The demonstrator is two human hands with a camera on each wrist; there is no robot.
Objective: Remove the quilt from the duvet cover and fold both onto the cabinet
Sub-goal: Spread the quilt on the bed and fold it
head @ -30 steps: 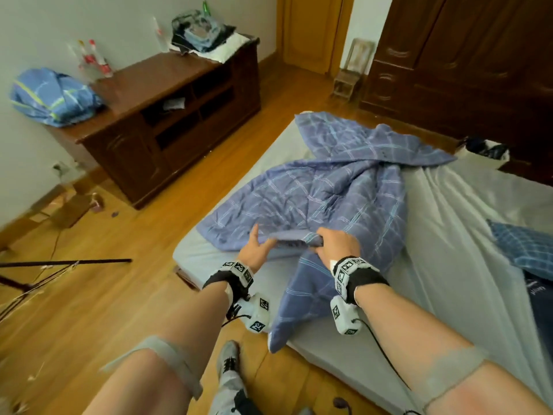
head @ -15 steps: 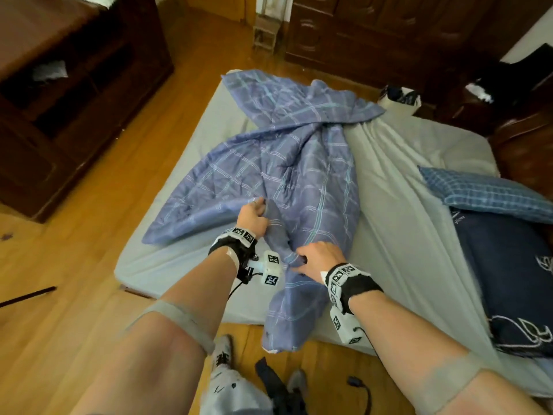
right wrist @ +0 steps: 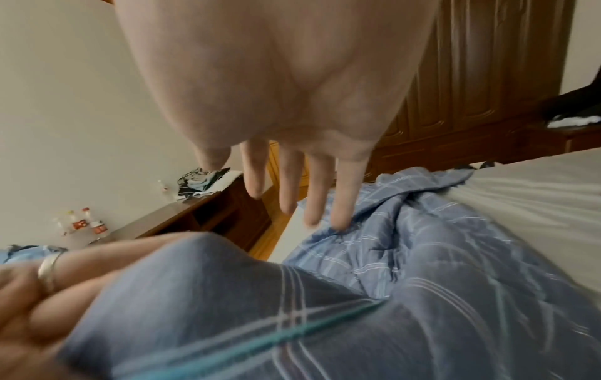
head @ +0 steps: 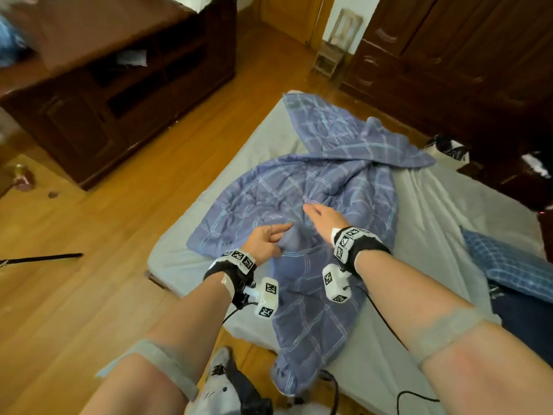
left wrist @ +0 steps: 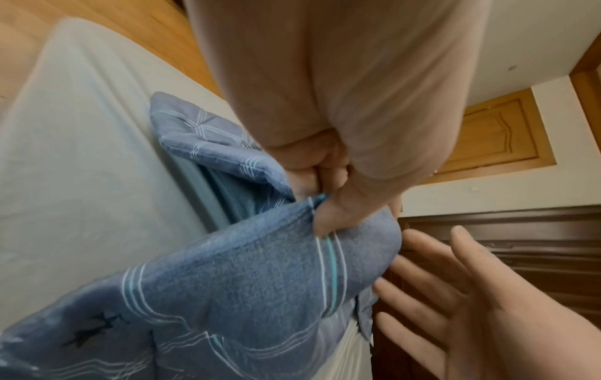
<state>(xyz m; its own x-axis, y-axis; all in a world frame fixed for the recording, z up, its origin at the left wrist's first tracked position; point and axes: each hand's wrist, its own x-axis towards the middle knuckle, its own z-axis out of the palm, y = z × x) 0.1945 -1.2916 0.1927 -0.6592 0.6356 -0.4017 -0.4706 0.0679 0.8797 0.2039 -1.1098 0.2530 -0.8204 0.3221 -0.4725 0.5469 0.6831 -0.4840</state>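
Note:
A blue plaid quilt lies crumpled across the grey mattress, one end hanging over the near edge. My left hand grips a raised fold of the quilt, thumb pinching it against curled fingers. My right hand hovers just past that fold with fingers straight and spread, holding nothing; in the right wrist view its fingertips are just above the quilt. The dark wooden cabinet stands across the floor at the upper left, with a blue bundle on its top.
A tall dark wardrobe stands beyond the bed. Blue checked pillows lie at the mattress's right. A small wooden stool sits by the door. A black rod and small litter lie on the wood floor.
My right hand has let go of the quilt's edge and reached forward, fingers now spread. The left hand keeps its grip and has lifted the fold. The camera has swung back left.

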